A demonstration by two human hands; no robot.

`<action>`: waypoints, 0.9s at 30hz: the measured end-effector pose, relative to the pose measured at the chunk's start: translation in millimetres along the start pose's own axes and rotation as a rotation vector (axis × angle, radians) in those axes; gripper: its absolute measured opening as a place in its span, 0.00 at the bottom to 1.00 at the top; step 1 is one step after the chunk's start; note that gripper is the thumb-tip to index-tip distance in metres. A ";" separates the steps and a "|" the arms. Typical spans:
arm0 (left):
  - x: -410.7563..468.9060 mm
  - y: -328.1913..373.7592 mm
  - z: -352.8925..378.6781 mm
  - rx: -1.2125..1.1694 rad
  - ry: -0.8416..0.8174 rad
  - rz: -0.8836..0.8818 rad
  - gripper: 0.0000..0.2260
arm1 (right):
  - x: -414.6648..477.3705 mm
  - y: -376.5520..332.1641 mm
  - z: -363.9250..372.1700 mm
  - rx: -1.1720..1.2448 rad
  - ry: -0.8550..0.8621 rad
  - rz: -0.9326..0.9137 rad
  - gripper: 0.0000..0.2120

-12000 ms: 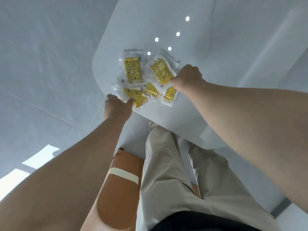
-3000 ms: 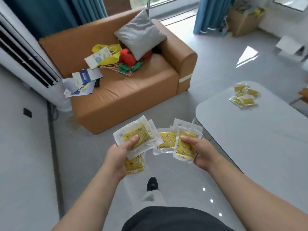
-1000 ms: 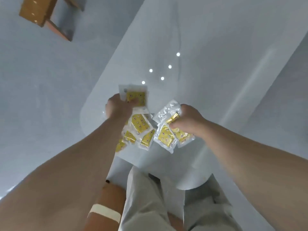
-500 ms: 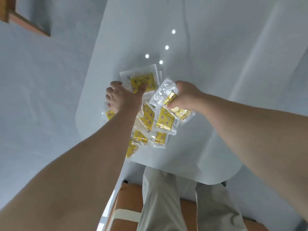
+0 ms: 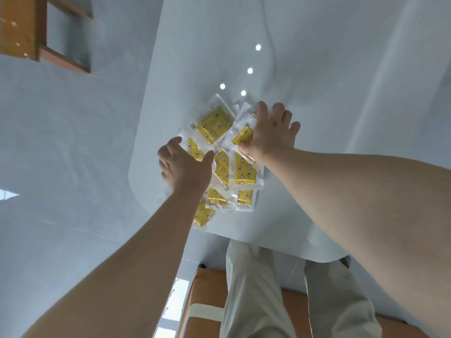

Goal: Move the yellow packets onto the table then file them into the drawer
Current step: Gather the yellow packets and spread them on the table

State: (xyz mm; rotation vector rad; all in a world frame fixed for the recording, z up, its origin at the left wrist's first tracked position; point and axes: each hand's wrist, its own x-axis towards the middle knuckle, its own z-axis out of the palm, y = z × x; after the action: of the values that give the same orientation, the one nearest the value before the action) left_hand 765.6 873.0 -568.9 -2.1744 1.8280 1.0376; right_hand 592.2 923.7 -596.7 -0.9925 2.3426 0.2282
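Observation:
Several yellow packets in clear wrappers lie in a loose overlapping heap near the rounded corner of the pale grey table. My right hand is spread with straight fingers, resting on the heap's right side, over one packet. My left hand hovers over the heap's left side with relaxed fingers, holding nothing. More packets lie nearer the table's front edge, one close to the rim. No drawer is in view.
The table's rounded edge runs just left of the heap, with grey floor beyond. A wooden piece of furniture stands at the top left. My legs and the orange sofa arm are below the table's front edge.
Both hands have let go of the packets they held; these now lie on the heap. My right hand has opened flat and my left hand has drawn back a little.

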 end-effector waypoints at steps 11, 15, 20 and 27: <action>-119.9 77.3 -78.8 -0.001 -0.119 0.109 0.26 | -123.9 86.7 -118.9 0.342 -0.064 0.067 0.28; -177.9 133.1 -104.8 0.030 -0.191 0.272 0.19 | -181.0 144.1 -165.8 0.649 -0.109 0.298 0.19; -262.1 207.2 -103.6 -0.012 -0.321 0.396 0.07 | -244.9 216.0 -210.1 1.056 -0.037 0.555 0.22; -393.5 297.1 -28.5 0.022 -0.564 0.603 0.03 | -316.4 355.0 -228.5 1.559 0.017 0.832 0.13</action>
State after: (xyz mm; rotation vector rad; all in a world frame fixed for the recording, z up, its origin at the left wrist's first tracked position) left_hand 493.7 1105.2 -228.2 -1.1243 2.1856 1.5175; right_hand 417.1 1282.8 -252.1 0.7085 1.9051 -1.1179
